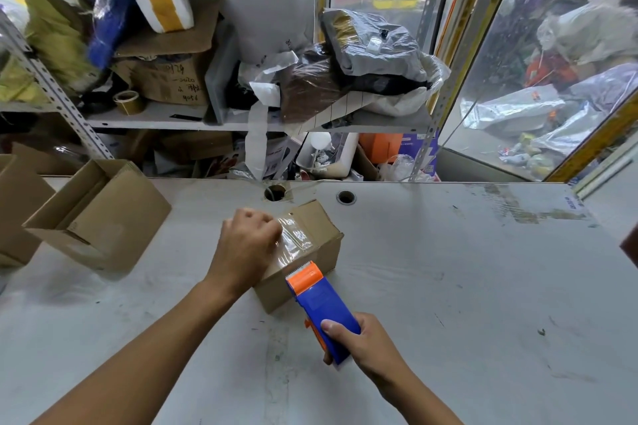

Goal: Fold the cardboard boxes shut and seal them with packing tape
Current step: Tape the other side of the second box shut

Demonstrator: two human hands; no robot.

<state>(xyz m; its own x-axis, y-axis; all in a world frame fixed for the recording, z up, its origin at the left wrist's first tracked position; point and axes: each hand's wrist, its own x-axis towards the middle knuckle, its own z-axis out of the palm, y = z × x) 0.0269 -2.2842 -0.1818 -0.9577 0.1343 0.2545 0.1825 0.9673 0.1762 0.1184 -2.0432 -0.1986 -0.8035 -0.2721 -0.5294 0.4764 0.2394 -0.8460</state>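
A small closed cardboard box (319, 235) lies in the middle of the grey table (483, 286). A strip of clear packing tape (297, 240) runs along its top seam. My left hand (247, 245) rests in a loose fist on the box's left top, pressing the tape down. My right hand (359, 342) grips a blue and orange tape dispenser (321, 304), whose orange cutter end touches the box's near edge.
An open cardboard box (100, 214) lies on its side at the left, with another box (17, 207) beyond it. Two round holes (346, 197) pierce the table's far edge. Cluttered shelves (207, 121) with a tape roll (127, 101) stand behind.
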